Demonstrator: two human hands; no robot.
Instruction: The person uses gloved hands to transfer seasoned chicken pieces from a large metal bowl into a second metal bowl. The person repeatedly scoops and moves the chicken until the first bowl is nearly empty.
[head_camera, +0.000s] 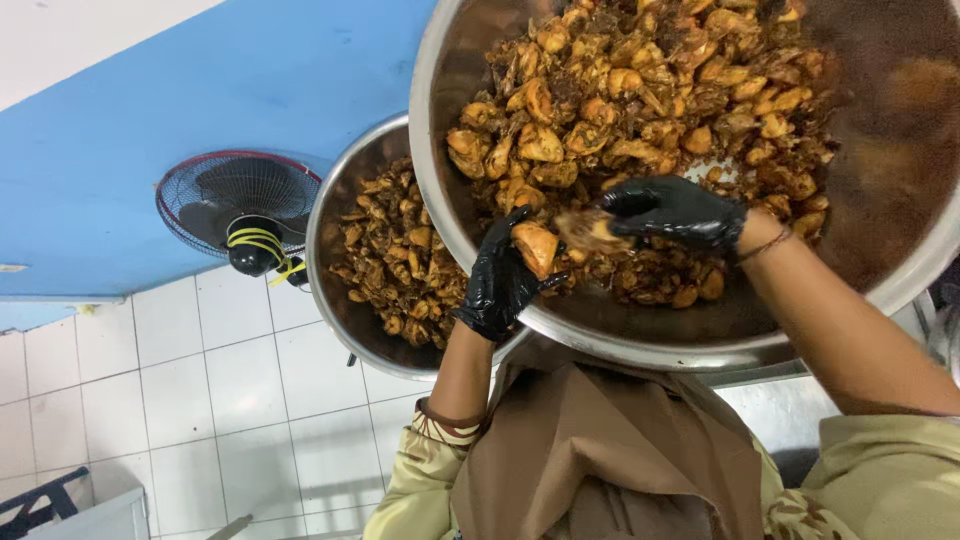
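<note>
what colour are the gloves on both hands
Black, glossy gloves on the left hand and right hand; seen in the head view.

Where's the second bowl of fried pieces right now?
In the head view, the smaller steel bowl sits left of centre, partly under the big steel bowl, just beyond the left hand and right of the fan.

Left hand (497, 283), black-gloved, grips a browned food piece (536, 247) at the rim of the large steel bowl (440, 120). Right hand (676, 212) (also gloved) pinches another piece (590, 231). Second bowl (335, 215) just beside, also holding food. Electric fan (243, 209) beyond, against blue wall (200, 100).
</note>
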